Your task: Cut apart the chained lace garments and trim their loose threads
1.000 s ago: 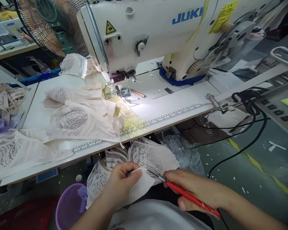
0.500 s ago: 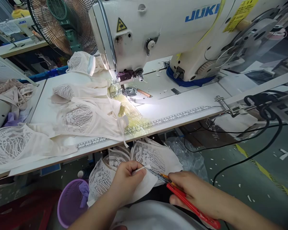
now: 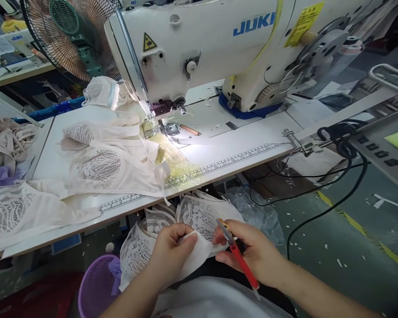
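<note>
My left hand (image 3: 171,251) pinches the edge of a cream lace garment piece (image 3: 199,218) in my lap, below the table's front edge. My right hand (image 3: 252,251) is closed on red-handled snips (image 3: 240,260), blades pointing up beside the fabric near my left thumb. More cream lace pieces (image 3: 99,163) lie spread over the left half of the white sewing table (image 3: 252,145). The white JUKI sewing machine (image 3: 219,48) stands behind, its lamp lighting the needle area (image 3: 167,126).
A purple bin (image 3: 94,289) stands on the floor at my left. A fan (image 3: 69,35) stands at the back left. Black cables (image 3: 331,176) hang off the table's right end by a control panel (image 3: 384,150). Clear plastic (image 3: 262,216) bulges under the table.
My right hand has swung the snips from a flat reach to a more upright angle, closer to my left hand. The left hand keeps its pinch on the fabric.
</note>
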Available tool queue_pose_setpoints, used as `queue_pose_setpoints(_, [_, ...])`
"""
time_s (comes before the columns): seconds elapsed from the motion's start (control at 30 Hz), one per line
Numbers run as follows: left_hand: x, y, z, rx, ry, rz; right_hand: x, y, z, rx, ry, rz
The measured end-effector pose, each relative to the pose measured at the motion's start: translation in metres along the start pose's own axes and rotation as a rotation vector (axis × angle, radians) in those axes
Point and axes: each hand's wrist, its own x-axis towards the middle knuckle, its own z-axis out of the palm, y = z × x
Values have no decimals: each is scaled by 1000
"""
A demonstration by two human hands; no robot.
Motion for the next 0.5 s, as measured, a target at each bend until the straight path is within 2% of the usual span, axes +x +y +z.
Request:
queue_pose_setpoints(0.2, [1,-9,0,-24,-9,26,7,-8,10,-23,15,-10])
queue_pose_setpoints(0.3, [2,-12,1,41,2,80,10,-7,19,-42,47,-37])
queue_pose_setpoints(0.37, [3,-15,2,171,51,207,12,-6,23,-51,67,-68])
queue_pose_setpoints(0.5, [-5,-27,1,619,220,691,14,-8,16,105,106,7])
